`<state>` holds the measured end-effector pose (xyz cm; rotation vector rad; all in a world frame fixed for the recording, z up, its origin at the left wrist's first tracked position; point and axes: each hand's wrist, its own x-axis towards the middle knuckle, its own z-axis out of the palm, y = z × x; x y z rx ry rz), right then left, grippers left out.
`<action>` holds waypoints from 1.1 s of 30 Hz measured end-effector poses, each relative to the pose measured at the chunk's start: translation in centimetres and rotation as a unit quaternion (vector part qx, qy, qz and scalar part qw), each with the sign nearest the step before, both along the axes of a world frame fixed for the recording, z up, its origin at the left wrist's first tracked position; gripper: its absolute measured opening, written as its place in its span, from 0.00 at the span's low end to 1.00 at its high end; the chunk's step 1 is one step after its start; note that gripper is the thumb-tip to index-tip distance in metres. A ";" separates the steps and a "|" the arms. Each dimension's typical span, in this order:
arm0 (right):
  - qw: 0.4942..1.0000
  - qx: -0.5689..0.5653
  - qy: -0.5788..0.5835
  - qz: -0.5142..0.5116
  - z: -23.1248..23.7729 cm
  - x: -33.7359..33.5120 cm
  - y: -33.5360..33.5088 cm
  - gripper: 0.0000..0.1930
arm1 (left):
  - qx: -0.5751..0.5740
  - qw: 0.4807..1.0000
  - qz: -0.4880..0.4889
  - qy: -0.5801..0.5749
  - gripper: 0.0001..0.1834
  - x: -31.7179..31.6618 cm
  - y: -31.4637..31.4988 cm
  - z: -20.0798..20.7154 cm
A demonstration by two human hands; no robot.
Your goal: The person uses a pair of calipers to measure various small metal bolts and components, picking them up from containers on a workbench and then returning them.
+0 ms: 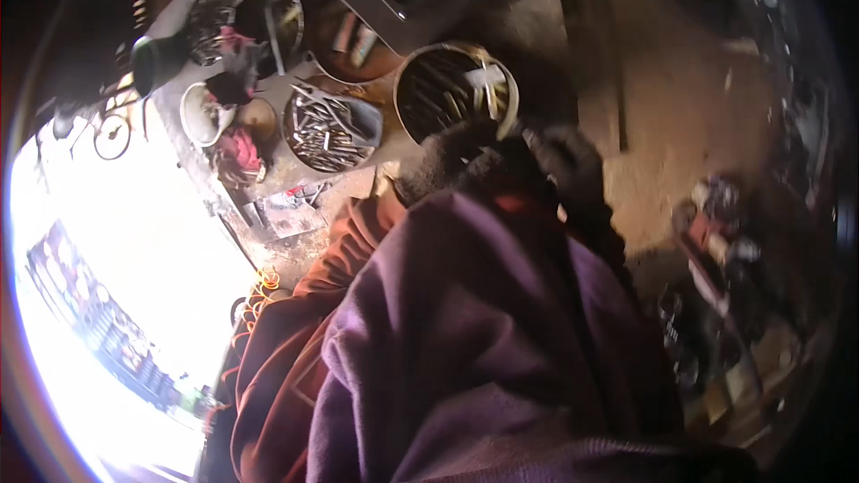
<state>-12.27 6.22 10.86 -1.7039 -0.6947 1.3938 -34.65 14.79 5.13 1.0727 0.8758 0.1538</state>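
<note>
Both my hands are in dark gloves, close together in front of my purple top and just below a round tub [400,107] of long dark and brassy metal rods. My left hand [438,159] is nearest the tub's lower rim, its fingers lost in shadow. Beside it on the right, my right hand [571,159] is curled with its fingers toward the left hand. Small bright glints show between the hands, but what they come from is too dark to make out. Left of the tub stands a round container of short shiny metal pieces [327,139].
A brown pan [380,67] and a dark metal case [407,0] stand at the back. Pinkish-red cloth [240,154] and a white cup [204,116] are at the left. An orange coiled hose [259,291] hangs by the lit opening. Mixed hardware [716,224] lies at the right.
</note>
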 end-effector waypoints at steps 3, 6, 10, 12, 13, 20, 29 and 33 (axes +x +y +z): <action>0.988 0.064 0.136 0.048 0.6 -2.1 1.8 0.13 | -0.187 0.957 0.172 -0.138 0.21 2.0 0.1 1.4; 0.950 0.061 -0.174 0.252 1.9 -3.1 3.8 0.13 | 0.143 0.979 0.113 -0.094 0.18 1.4 0.5 -0.5; 0.939 0.163 -0.111 0.282 1.2 -2.0 6.7 0.08 | 0.008 0.938 0.335 -0.087 0.13 0.0 -0.2 -0.2; 0.939 0.177 -0.089 0.280 0.6 -0.3 8.5 0.08 | -0.084 0.880 0.460 -0.087 0.13 0.0 0.9 0.6; 0.937 0.178 -0.101 0.282 1.1 0.4 9.6 0.08 | -0.077 0.869 0.481 -0.081 0.13 -0.9 1.0 1.1; 0.894 0.219 -0.174 0.349 1.0 2.7 18.3 0.08 | -0.042 0.836 0.546 -0.024 0.18 -5.3 1.4 3.1; 0.869 0.255 -0.207 0.370 2.3 -1.5 14.4 0.03 | -0.035 0.878 0.468 0.093 0.17 -9.0 2.3 2.0; 0.956 0.087 -0.154 0.234 -3.7 6.3 6.2 0.04 | 0.025 0.906 0.405 0.124 0.19 -7.8 5.0 4.2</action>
